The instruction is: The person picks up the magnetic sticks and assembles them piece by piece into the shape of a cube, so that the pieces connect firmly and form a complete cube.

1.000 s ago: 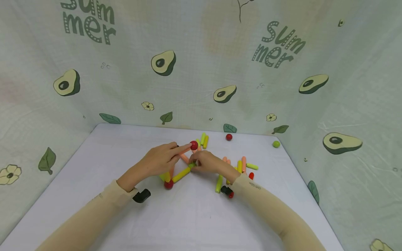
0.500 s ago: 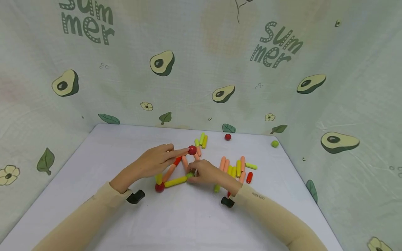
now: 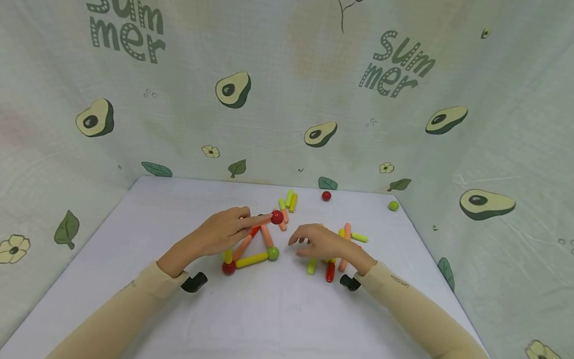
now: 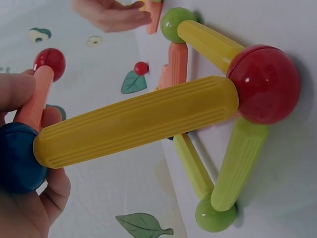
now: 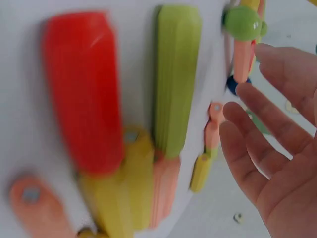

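My left hand [image 3: 219, 233] grips a salmon magnetic rod [image 4: 43, 89] and the blue ball [image 4: 19, 158] at its end. A red ball [image 3: 277, 217] tips this rod's far end. From the blue ball, a yellow rod [image 4: 138, 122] slopes down to a red ball [image 4: 265, 84] on the table. A frame of rods on the table joins that ball to a green ball [image 3: 273, 253], another green ball [image 4: 215, 214] and a dark blue ball [image 5: 233, 85] at the back. My right hand [image 3: 320, 242] hovers right of the frame, fingers spread loosely, holding nothing.
Loose rods lie under and beside the right hand, among them a red rod [image 3: 330, 272] and a lime rod [image 3: 311, 266]. Several more rods [image 3: 293, 203] lie behind the frame. A red ball [image 3: 326, 196] and a green ball [image 3: 393, 205] sit near the back edge.
The right hand has let go of the green ball and moved right. Earlier, the frame shifted toward the person and slightly left. The left hand keeps its hold on the salmon rod.
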A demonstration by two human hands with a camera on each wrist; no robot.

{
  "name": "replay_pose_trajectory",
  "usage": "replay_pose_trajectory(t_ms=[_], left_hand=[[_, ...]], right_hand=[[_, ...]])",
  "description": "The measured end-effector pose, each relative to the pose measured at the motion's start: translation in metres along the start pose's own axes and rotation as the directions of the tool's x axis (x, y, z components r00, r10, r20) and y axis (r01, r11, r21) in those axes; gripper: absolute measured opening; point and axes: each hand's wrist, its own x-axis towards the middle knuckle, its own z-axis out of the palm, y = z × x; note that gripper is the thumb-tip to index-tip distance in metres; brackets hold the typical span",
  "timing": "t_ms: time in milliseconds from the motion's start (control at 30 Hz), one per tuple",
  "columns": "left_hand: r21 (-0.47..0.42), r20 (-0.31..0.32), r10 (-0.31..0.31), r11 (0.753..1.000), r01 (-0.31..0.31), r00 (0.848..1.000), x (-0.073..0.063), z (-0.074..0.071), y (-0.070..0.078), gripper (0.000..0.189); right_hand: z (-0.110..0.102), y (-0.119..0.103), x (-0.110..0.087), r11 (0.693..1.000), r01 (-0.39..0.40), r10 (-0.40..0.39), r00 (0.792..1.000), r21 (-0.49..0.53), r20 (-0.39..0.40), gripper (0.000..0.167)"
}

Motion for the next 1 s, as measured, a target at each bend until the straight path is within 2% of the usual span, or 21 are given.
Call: replay_pose_trajectory(t_ms=[200,367,567,667,767,1000], left_hand=[[0.006,-0.024,0.025,1.000,-0.025,0.999,0.000,0.001,-0.001,0.057],[-0.003,-0.011,0.004,1.000,-0.004,1.000,0.000,0.002,0.000,0.057],[-0.011,-0.010,0.006,1.000,-0.006,1.000,0.000,0.002,0.001,0.056],[-0.019,-0.020,0.016,1.000,-0.016,1.000,0.001,0.002,0.002,0.056],[-0.026,-0.021,0.017,1.000,-0.017,1.000,0.002,0.002,0.002,0.055],[-0.030,-0.012,0.007,1.000,-0.008,1.000,0.003,0.001,0.004,0.055]], right_hand=[[-0.009,0.010,-0.025,0.997,-0.003,0.007,0.998,-0.072,0.063,0.033],[-0.001,0.015,-0.032,0.990,-0.019,0.027,0.998,-0.142,0.052,0.031],[0.010,0.016,-0.029,0.957,0.067,-0.076,0.997,-0.283,-0.020,0.015],[0.011,0.016,-0.027,0.945,0.095,-0.112,0.993,-0.314,-0.036,0.016],[0.011,0.015,-0.025,0.951,0.099,-0.117,0.992,-0.292,-0.044,0.019],[0.011,0.013,-0.023,0.990,0.047,-0.055,0.997,-0.133,-0.056,0.022]])
